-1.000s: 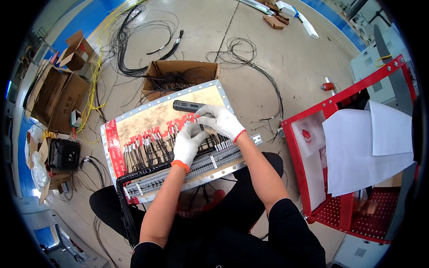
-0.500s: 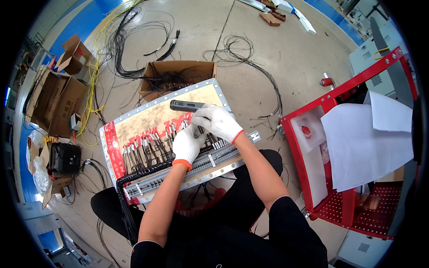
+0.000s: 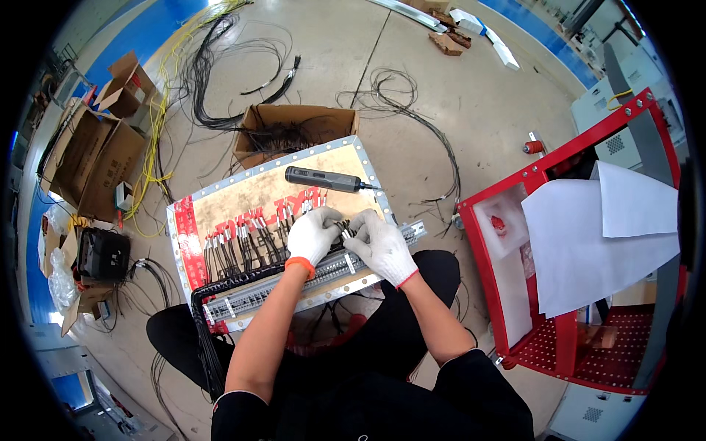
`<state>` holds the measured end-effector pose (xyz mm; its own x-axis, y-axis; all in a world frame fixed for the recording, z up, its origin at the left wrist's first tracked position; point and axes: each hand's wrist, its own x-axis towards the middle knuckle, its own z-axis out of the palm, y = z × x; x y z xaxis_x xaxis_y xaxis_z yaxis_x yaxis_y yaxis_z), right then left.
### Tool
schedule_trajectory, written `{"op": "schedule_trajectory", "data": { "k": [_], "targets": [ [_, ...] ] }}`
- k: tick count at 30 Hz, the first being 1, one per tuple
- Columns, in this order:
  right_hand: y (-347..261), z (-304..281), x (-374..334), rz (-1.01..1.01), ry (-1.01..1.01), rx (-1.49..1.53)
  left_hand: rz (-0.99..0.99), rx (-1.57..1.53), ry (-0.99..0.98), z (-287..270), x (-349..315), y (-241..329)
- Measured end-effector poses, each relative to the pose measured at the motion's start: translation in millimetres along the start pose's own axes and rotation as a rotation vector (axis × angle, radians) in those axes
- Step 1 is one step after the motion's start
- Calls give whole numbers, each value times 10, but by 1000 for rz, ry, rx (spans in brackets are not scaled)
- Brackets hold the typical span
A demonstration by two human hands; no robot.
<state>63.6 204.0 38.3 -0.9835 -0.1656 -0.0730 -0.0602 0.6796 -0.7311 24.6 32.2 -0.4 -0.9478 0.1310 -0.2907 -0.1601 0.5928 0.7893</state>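
Both my hands wear white gloves and meet over the right part of a row of black wires (image 3: 259, 239) with white sleeves at their ends. My left hand (image 3: 312, 235) is closed, its fingertips on a few wire ends. Beside it my right hand (image 3: 384, 248) pinches at the same wires (image 3: 344, 229), which the fingers partly hide. A dark grey electric screwdriver (image 3: 323, 178) lies on the wooden board (image 3: 243, 185) above my hands, its bit pointing right. A grey terminal rail (image 3: 254, 296) runs along the near edge, beside a thick black wire bundle (image 3: 235, 283).
Behind the board stands a cardboard box (image 3: 254, 116) full of black wires. Cable coils (image 3: 434, 128) lie on the floor. To the right is a red metal frame (image 3: 507, 180) with white paper sheets (image 3: 599, 242); at left are cartons (image 3: 107, 162) and a black case (image 3: 105, 253).
My right hand has moved down and right from the screwdriver's end to the wires. The screwdriver now shows in full on the board. My left hand has barely moved.
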Motion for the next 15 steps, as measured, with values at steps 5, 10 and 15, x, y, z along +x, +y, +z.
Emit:
{"op": "schedule_trajectory", "data": {
  "k": [5,10,15],
  "targets": [
    [-40,-8,11,-6,-37,1,-211,-766,-186,-70,-64,-93],
    [-64,-5,9,32,-95,44,-233,-881,-149,-44,-181,-57],
    [-78,-53,53,79,-143,111,-219,-969,-222,-30,-143,-140]
  ]
}}
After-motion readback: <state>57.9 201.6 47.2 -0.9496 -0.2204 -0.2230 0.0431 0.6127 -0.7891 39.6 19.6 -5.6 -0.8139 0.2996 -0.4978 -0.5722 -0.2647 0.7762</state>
